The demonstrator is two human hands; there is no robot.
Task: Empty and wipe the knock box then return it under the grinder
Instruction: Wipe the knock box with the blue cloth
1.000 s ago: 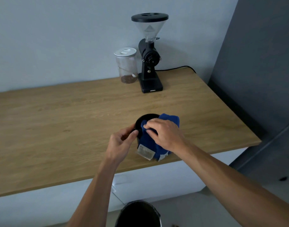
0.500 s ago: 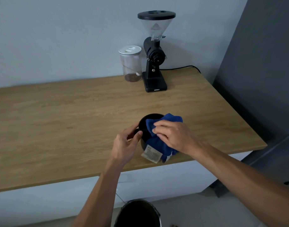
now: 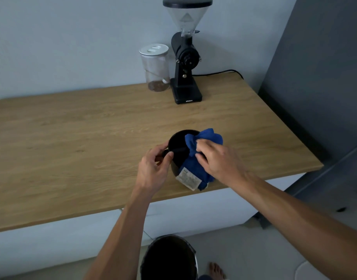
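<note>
Head view: we see black knock box [image 3: 178, 147] upright on wooden counter [image 3: 72, 142], near front edge, well apart from grinder [image 3: 185, 57] at back wall. Left hand [image 3: 153, 170] pinches box's left rim, thumb and fingers closed on it. Right hand [image 3: 218, 160] presses blue cloth [image 3: 201, 138] into box's right side, fingers clamped on cloth; cloth drapes over near rim, white label [image 3: 188, 178] hanging. We note clear jar [image 3: 155, 69] just beside grinder, dark bin [image 3: 169, 259] on floor below counter.

Bare forearms [image 3: 294, 215], no sleeves, barefoot.
</note>
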